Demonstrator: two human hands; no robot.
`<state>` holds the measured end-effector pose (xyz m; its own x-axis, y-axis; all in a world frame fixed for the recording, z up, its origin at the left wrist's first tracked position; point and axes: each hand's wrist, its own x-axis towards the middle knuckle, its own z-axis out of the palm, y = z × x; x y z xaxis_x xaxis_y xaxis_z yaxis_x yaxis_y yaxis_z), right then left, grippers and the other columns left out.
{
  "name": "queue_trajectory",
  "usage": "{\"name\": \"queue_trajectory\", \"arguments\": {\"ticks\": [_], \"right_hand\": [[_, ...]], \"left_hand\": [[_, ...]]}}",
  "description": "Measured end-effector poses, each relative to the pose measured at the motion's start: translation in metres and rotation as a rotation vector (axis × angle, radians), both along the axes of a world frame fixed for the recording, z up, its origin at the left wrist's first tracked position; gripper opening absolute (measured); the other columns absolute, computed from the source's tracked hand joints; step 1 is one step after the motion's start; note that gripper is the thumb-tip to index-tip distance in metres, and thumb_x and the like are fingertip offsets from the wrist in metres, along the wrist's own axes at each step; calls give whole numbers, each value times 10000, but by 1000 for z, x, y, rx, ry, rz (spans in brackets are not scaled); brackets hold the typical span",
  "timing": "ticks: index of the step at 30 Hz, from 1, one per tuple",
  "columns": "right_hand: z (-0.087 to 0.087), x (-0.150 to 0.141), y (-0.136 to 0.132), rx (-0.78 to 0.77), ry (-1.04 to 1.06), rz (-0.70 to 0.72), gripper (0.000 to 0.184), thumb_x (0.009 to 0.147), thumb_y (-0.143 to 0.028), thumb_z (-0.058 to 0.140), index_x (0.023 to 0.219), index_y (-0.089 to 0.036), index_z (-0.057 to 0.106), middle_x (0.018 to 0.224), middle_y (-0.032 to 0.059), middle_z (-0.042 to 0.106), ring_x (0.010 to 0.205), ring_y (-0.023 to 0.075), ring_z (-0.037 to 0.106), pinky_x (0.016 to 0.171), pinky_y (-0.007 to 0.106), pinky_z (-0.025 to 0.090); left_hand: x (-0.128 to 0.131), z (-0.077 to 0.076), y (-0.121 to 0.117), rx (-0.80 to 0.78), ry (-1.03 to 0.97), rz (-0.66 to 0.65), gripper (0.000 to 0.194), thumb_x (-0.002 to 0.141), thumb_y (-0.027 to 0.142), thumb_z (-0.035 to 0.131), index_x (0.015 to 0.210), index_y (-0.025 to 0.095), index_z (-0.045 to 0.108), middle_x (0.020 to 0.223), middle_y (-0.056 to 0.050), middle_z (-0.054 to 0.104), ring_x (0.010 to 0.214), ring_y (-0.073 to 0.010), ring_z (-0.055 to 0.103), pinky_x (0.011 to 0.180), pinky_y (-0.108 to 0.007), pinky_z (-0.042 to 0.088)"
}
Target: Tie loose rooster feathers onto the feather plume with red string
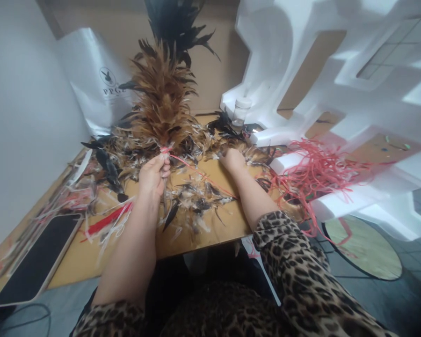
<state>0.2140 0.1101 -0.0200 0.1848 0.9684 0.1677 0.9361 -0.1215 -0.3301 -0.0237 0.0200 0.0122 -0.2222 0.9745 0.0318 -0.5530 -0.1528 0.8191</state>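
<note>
My left hand [154, 175] is closed round the lower end of a feather duster [163, 103], just below its pink string binding. The duster stands upright, with brown feathers below and black feathers at the top. From the binding a pink string [203, 177] runs taut down to the right and passes under my right forearm. My right hand [233, 161] is at the edge of a pile of loose brown feathers [210, 145], its fingers curled in. Whatever those fingers grip is hidden and blurred. More loose feathers [192, 201] lie between my arms.
A phone [38, 260] and a red strip [110, 219] lie at left on the wooden table [210, 236]. Behind stand a white bag [94, 84] and a clear jar [241, 111]. White foam packing [266, 51] and a tangle of pink string [319, 173] crowd the right; a round stool [365, 245] is below.
</note>
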Motion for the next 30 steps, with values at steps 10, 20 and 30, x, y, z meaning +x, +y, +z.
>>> {"name": "queue_trajectory", "arguments": {"ticks": [10, 20, 30], "right_hand": [[1, 19, 4, 62, 974, 146, 162, 653, -290, 564, 639, -133, 599, 592, 37, 602, 483, 86, 450, 460, 206, 332], [57, -43, -45, -173, 1502, 744, 344, 528, -347, 793, 652, -157, 535, 516, -54, 481, 465, 52, 393, 426, 186, 256], [53, -100, -44, 45, 1181, 861, 294, 616, -399, 724, 626, -149, 570, 568, -46, 518, 543, 68, 407, 544, 211, 334]], "left_hand": [[1, -2, 1, 14, 2, 16, 186, 640, 202, 764, 678, 96, 616, 593, 0, 536, 441, -21, 415, 346, -108, 234], [3, -3, 1, 12, -3, 40, 164, 638, 192, 752, 672, 97, 623, 590, -2, 547, 432, -16, 405, 347, -109, 231], [6, -3, 1, 23, 2, 31, 165, 649, 212, 746, 715, 109, 635, 579, -5, 556, 417, -20, 400, 343, -124, 208]]}}
